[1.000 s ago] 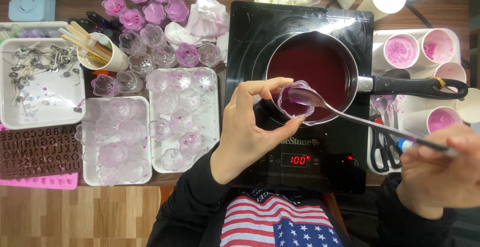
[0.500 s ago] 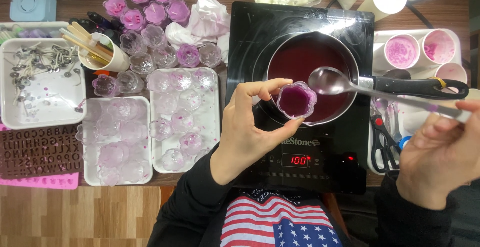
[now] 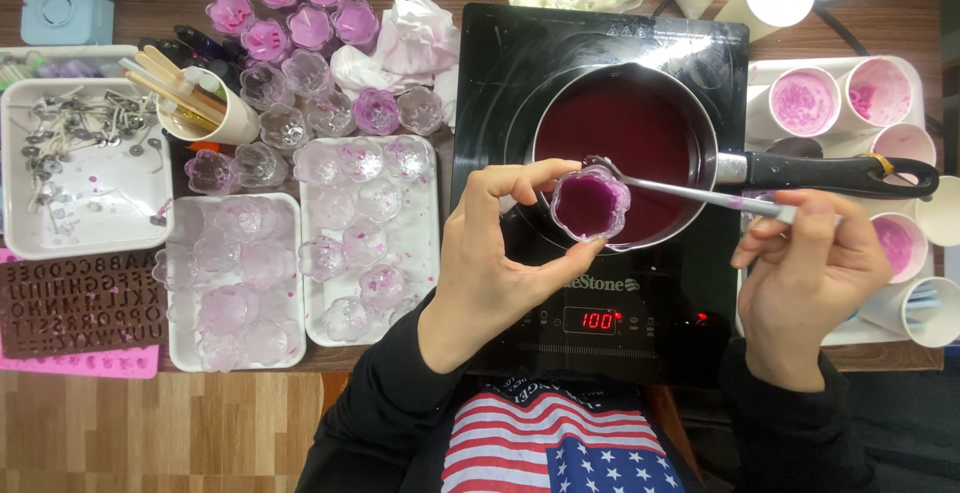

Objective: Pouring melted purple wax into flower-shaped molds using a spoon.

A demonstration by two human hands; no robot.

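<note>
The wooden desk (image 3: 250, 423) carries a black induction cooker (image 3: 600, 183), and on it sits a saucepan (image 3: 625, 133) of dark purple liquid. Left of the cooker, white trays (image 3: 300, 253) hold clear flower-shaped moulds. The left hand (image 3: 500, 273) pinches one small flower-shaped cup (image 3: 590, 203), already filled purple, between thumb and fingers, right over the pan's near rim. The right hand (image 3: 810, 273) has its fingers closed on a metal spoon (image 3: 680, 190) whose bowl touches the cup's edge. Keeping the cup level and above the pan seems wise, so drips fall back.
</note>
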